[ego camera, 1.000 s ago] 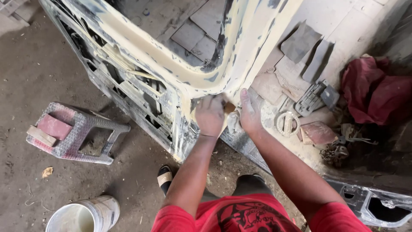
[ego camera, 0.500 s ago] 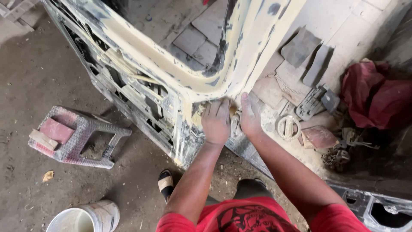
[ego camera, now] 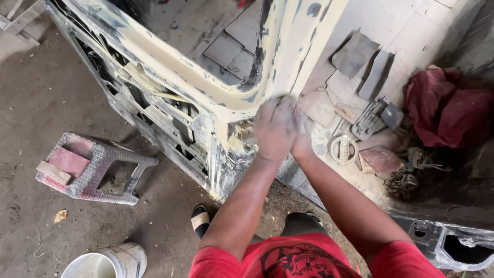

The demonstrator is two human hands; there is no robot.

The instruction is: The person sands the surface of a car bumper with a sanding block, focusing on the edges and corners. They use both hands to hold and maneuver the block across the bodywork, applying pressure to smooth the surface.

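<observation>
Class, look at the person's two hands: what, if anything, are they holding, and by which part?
It cannot be told: both hands are pressed together against the putty-coated car door frame, blurred, and anything between them is hidden.

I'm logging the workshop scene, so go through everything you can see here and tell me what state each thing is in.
Car door: standing on edge, coated in pale filler, dark patches showing.
Left hand: dusty, pressed on the door's corner; what it holds is hidden.
Right hand: dusty, close against the left hand.
Stool: tipped on its side.
Bucket: upright, open.
Red cloth: crumpled.
Tape roll: lying flat.
</observation>
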